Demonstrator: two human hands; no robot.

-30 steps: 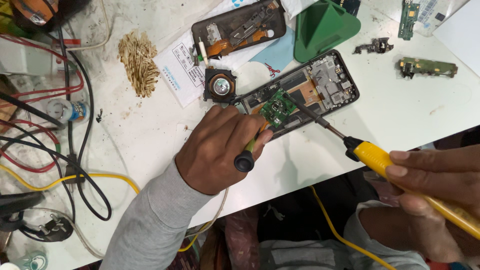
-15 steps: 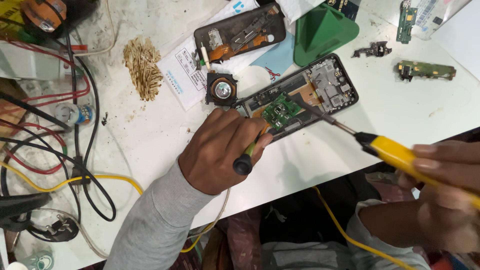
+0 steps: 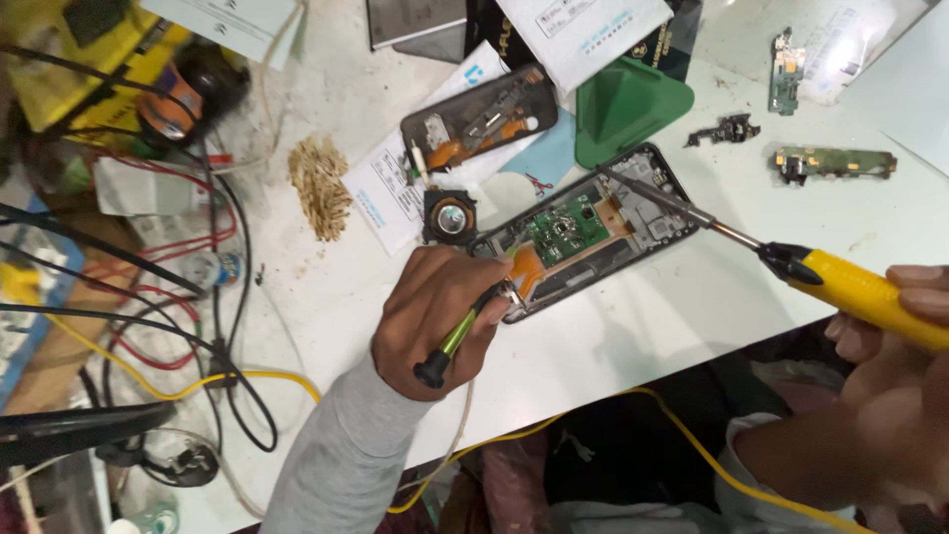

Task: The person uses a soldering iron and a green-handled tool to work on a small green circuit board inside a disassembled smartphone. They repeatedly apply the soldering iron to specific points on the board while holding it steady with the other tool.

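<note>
An opened phone body (image 3: 633,213) with a green circuit board (image 3: 565,228) lies on the white table (image 3: 643,326). My left hand (image 3: 435,316) grips a thin green tool with a black end (image 3: 450,341), its tip at the phone's near left corner beside an orange flex strip. My right hand (image 3: 895,386) holds a yellow soldering iron (image 3: 860,292); its metal tip (image 3: 633,188) rests over the upper part of the phone.
A second opened phone shell (image 3: 479,119), a green triangular pick (image 3: 628,104), a round black part (image 3: 451,218), a brass-coloured wool wad (image 3: 321,183), loose circuit boards (image 3: 835,163) and papers lie behind. Tangled cables (image 3: 198,297) crowd the left. A yellow cord (image 3: 692,435) hangs off the near edge.
My left hand has slid back off the green board to the phone's near left corner. The soldering iron tip has shifted up to the phone's far edge.
</note>
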